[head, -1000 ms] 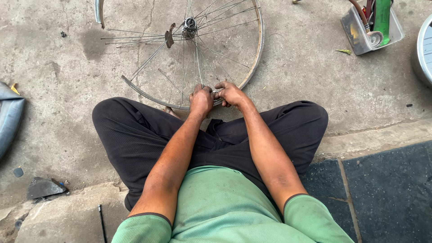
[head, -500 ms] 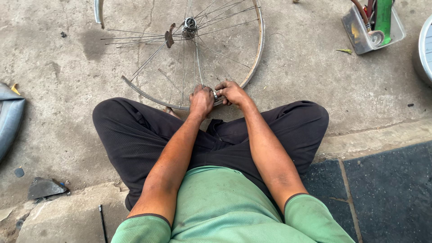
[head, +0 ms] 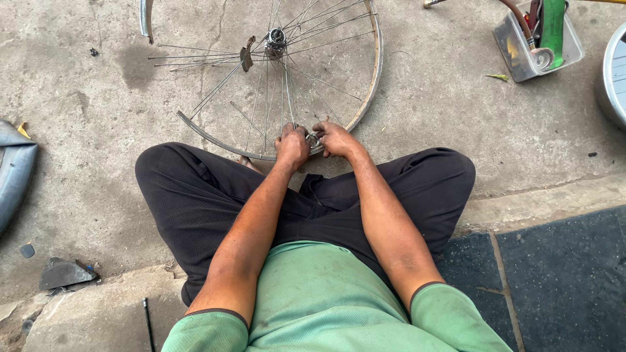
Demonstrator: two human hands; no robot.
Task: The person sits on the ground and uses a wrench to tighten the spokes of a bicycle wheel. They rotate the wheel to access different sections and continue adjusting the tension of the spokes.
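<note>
The left hand is closed on the near rim of the bicycle wheel. A small metal tool is pinched between both hands by the right hand. Several spokes beyond the fingers are seen loose; truing is judged unfinished.

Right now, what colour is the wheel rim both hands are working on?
Bare silvery metal, the wheel rim shows best in the head view, the only one.

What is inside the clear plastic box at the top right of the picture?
The clear plastic box holds a green flat piece, a brownish curved hose or handle and a round metal part. What lies beneath them at the bottom is covered and cannot be identified.
</note>
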